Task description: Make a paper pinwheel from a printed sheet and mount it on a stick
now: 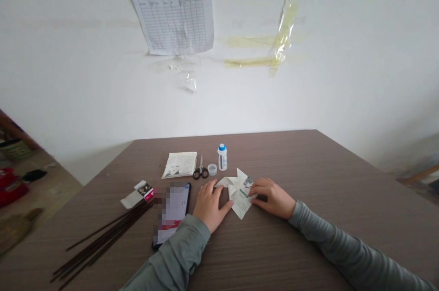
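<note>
In the head view, I have a folded piece of printed paper [240, 199] in front of me on the brown wood-grain bench [291, 158], its creased points splaying outward, one of them sticking up toward the wall [308, 94]. My left hand [210, 206] lies palm down just to its left, fingers spread and relaxed, the fingertips by a flap at the upper left and the thumb against the paper's left edge. My right hand [269, 197] comes in from the other side, thumb and fingers pinching the paper's right edge. Beyond my left hand stand a small translucent round cap [212, 170] and a white bottle with a blue top [222, 158]; just left of the cap lie black-handled scissors [200, 172], blades pointing away from me, and next to them a flat stack of printed paper [180, 165]. Nearer me, left of my left wrist, a smartphone [174, 211] lies face up, part of it blurred out. A small open box [146, 191] sits past a bundle of thin dark rods [109, 234], which look like sticks, though I can't tell the material. A printed table sheet [174, 19] is taped to the wall, with yellowed tape strips [252, 62] to its right.
</note>
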Demonstrator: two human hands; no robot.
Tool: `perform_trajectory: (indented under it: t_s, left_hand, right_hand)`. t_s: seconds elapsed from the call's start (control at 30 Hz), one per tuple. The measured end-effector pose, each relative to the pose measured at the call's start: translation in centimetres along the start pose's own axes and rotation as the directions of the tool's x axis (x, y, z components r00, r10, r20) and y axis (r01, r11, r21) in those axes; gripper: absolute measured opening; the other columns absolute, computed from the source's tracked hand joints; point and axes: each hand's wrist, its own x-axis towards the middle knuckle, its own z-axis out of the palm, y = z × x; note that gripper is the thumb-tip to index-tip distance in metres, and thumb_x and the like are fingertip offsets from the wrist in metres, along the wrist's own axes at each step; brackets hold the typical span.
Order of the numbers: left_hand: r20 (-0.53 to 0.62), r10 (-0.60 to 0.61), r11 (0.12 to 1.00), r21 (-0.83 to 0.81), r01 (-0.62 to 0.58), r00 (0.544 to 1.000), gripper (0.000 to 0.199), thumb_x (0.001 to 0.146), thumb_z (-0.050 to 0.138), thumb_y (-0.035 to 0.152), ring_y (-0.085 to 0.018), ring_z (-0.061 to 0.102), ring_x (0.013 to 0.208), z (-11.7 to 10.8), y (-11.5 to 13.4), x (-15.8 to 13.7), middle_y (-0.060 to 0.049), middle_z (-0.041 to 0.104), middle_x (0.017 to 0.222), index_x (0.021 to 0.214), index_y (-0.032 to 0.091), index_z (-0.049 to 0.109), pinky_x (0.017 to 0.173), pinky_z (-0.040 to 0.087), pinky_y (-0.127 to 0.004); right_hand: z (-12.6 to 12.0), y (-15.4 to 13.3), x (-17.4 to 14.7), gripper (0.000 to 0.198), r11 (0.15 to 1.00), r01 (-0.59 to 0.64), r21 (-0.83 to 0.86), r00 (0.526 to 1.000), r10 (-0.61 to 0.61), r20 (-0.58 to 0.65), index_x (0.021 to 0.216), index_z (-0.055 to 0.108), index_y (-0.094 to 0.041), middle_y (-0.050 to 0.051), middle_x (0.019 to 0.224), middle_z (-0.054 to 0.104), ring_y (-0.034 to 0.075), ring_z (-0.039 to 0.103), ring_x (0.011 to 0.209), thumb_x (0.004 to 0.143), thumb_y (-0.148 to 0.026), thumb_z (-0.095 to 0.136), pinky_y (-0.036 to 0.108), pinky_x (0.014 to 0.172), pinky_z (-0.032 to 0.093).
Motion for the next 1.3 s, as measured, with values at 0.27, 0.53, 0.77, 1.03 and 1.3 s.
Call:
perform_trajectory:
  t_s: [0.27,0.53,0.77,1.03,1.3]
  left_hand:
    - [0.011,0.032,0.999,0.027,-0.033,0.999,0.046,0.106,0.099,0.043,-0.052,0.075,0.170,0.3,0.3,-0.1,-0.017,0.083,0.180,0.150,0.031,0.092,0.147,0.059,-0.084]
    - [0.077,0.033,0.999,0.033,-0.036,0.996,0.057,0.108,0.098,0.043,-0.051,0.072,0.174,-0.2,0.9,-0.2,-0.015,0.086,0.178,0.164,0.034,0.089,0.150,0.054,-0.085]
    - [0.096,0.018,0.999,0.036,-0.021,0.995,0.055,0.108,0.099,0.045,-0.052,0.072,0.174,-0.8,1.4,-0.1,-0.015,0.086,0.179,0.161,0.033,0.091,0.151,0.053,-0.085]
    - [0.129,-0.005,0.999,0.035,0.001,0.992,0.055,0.109,0.097,0.045,-0.052,0.070,0.176,-1.4,1.9,0.0,-0.016,0.084,0.182,0.162,0.030,0.091,0.153,0.050,-0.085]
    - [0.096,-0.003,1.000,0.015,0.001,0.995,0.055,0.105,0.102,0.048,-0.053,0.071,0.175,-0.9,1.6,0.0,-0.013,0.086,0.179,0.159,0.036,0.093,0.152,0.053,-0.084]
  right_hand:
    - [0.9,-1.2,-0.5,0.013,0.950,0.059,-0.305,0.998,-0.045,0.052,0.115,0.096,-0.031,0.006,0.117,0.095,0.032,0.090,0.109,0.107,-0.036,0.105,0.046,0.103,0.070]
    - [0.9,-2.8,-0.2,0.030,0.931,0.002,-0.366,1.000,0.005,0.018,0.109,0.093,-0.030,0.007,0.111,0.094,0.037,0.089,0.108,0.095,-0.048,0.114,0.050,0.101,0.068]
    - [0.7,-2.9,0.1,0.025,0.928,0.003,-0.371,1.000,0.008,0.028,0.107,0.094,-0.033,0.008,0.108,0.094,0.038,0.090,0.106,0.098,-0.049,0.111,0.052,0.100,0.068]
    - [0.7,-2.9,0.1,0.023,0.940,0.024,-0.341,0.999,-0.014,0.031,0.121,0.099,-0.034,0.008,0.121,0.098,0.038,0.093,0.114,0.103,-0.046,0.106,0.054,0.108,0.069]
    - [1.1,-2.1,0.2,0.019,0.953,0.107,-0.282,0.993,-0.088,0.077,0.121,0.102,-0.035,0.008,0.125,0.101,0.035,0.093,0.113,0.109,-0.050,0.102,0.053,0.118,0.070]
